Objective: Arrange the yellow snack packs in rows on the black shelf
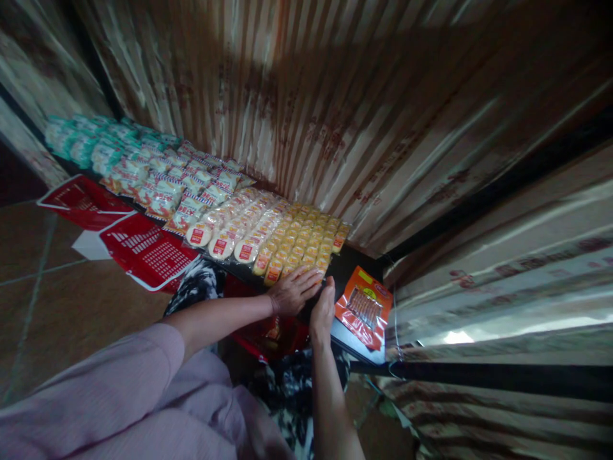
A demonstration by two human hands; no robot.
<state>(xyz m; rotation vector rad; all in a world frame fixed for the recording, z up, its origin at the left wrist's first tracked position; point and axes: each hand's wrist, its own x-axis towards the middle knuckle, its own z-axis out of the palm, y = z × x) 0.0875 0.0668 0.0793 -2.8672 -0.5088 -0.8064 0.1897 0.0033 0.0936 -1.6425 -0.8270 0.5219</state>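
Note:
My left hand [297, 291] lies flat, fingers stretched out, against the near end of rows of small yellow packaged cakes [301, 236]. Close beside it, my right hand [323, 313] stands on edge with its fingers straight, at the right end of those rows. Neither hand grips anything that I can see. Left of the yellow packs are rows of round, pale snacks in clear wrappers [246, 249], then white printed bags [163, 191] and green bags [83, 147]. An orange snack packet [366, 306] with a clear window lies just right of my right hand.
The goods stand on a narrow dark shelf [352, 259] backed by pleated, printed sheeting [287, 96]. Red printed bags [148, 249] hang or lie along its front. A dark bar [479, 377] runs to the right. Tiled floor [43, 306] shows at left.

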